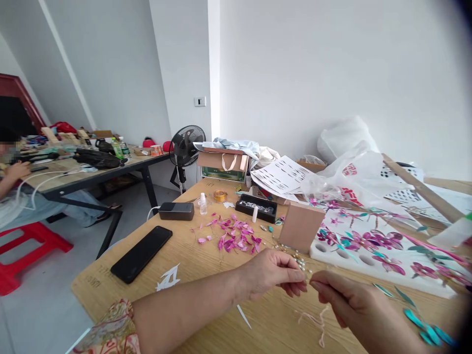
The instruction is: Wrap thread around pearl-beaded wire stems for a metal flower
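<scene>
In the middle of the head view, my left hand (273, 273) has its thumb and fingers pinched together. My right hand (348, 297) is pinched too, its fingertips just apart from those of the left. Whatever is between the fingertips is too small to make out. Right behind the hands lie small pearl-like beads (300, 260), beside an upright wooden board (302, 227). A pale pink thread (321, 327) rests on the table below the hands. Loose pink petals (239, 233) are spread beyond my left forearm. Teal leaf pieces (424, 327) are near my right wrist.
A white foam block (354, 263) with purple flowers stands at right. Further back are a black tray (263, 209), clear bottle (203, 204) and plastic bags (350, 172). A phone (142, 253) and power bank (177, 211) lie left. Another person's hand (18, 170) shows far left.
</scene>
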The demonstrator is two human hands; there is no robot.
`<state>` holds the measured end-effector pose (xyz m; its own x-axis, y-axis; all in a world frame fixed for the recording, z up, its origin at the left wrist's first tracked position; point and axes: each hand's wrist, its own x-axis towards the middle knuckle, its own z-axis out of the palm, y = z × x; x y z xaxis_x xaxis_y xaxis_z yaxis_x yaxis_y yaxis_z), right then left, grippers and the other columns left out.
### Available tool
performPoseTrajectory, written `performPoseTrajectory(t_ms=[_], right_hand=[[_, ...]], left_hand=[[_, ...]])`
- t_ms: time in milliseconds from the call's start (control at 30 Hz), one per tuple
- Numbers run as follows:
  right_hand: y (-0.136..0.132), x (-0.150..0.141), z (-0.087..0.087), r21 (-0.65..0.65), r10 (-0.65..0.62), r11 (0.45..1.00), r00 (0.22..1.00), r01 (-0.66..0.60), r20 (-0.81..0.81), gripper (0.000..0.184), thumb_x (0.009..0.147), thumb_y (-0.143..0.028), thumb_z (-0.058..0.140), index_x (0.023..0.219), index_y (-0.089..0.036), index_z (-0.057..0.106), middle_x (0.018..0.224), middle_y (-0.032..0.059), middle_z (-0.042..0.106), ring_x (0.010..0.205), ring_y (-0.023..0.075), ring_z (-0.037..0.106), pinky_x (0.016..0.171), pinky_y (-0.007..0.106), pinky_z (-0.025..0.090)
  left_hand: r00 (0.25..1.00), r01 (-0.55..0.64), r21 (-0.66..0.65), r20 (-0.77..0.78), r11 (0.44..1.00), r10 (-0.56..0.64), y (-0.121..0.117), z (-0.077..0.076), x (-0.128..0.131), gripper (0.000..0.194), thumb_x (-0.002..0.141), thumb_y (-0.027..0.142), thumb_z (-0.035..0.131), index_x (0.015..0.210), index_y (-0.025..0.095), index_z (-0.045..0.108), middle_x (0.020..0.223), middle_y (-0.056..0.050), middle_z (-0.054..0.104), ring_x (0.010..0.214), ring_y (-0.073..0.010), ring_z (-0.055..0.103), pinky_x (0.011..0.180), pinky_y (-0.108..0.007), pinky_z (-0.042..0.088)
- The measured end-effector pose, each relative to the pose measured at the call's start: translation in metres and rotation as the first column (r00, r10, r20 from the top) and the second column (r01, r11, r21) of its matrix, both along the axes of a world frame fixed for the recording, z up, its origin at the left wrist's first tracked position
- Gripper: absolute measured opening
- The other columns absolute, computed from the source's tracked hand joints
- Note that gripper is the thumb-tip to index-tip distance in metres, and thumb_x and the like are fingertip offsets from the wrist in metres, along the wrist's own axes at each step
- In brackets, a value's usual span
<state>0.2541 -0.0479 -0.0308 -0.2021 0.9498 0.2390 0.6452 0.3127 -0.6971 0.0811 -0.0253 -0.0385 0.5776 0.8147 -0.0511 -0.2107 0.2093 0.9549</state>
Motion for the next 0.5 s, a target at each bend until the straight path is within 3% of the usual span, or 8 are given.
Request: performPoseTrajectory(t_ms=[167, 300, 500], right_hand=[[0.008, 0.009, -0.015, -0.199, -0.020, 0.980, 0.999, 0.025, 0.026, 0.026, 0.069, -0.046, 0.049, 0.061, -0.024, 0.060, 0.048, 0.0000, 0.057, 0.036, 0.0132, 0.048, 0.041, 0.024, 0.038], [0.011, 0.009, -0.019, -0.238, -0.005, 0.971, 0.993, 0.034, 0.121, 0.032, 0.071, -0.050, 0.043, 0.063, -0.024, 0.059, 0.049, 0.0001, 0.057, 0.039, 0.0136, 0.049, 0.045, 0.024, 0.039], [0.008, 0.005, -0.017, -0.182, -0.047, 0.980, 0.983, 0.080, 0.175, 0.031, 0.074, -0.046, 0.037, 0.072, -0.024, 0.059, 0.056, -0.0004, 0.060, 0.044, 0.0133, 0.052, 0.048, 0.024, 0.040]], left_hand=[[0.998, -0.056, -0.019, -0.016, 0.998, 0.056, 0.003, -0.007, 0.003, 0.038, 0.046, 0.043, 0.075, 0.063, 0.014, 0.057, 0.053, 0.003, 0.053, 0.047, -0.0066, 0.046, 0.050, -0.022, 0.035], [0.981, -0.192, 0.015, -0.036, 0.981, 0.193, 0.004, -0.013, 0.009, 0.042, 0.043, 0.047, 0.074, 0.057, 0.014, 0.054, 0.049, 0.004, 0.050, 0.044, -0.0061, 0.043, 0.048, -0.023, 0.034], [0.961, -0.185, 0.312, -0.139, 0.932, 0.238, 0.008, -0.013, 0.005, 0.021, 0.062, 0.030, 0.066, 0.064, 0.013, 0.056, 0.056, 0.004, 0.050, 0.050, -0.0058, 0.046, 0.050, -0.020, 0.036]])
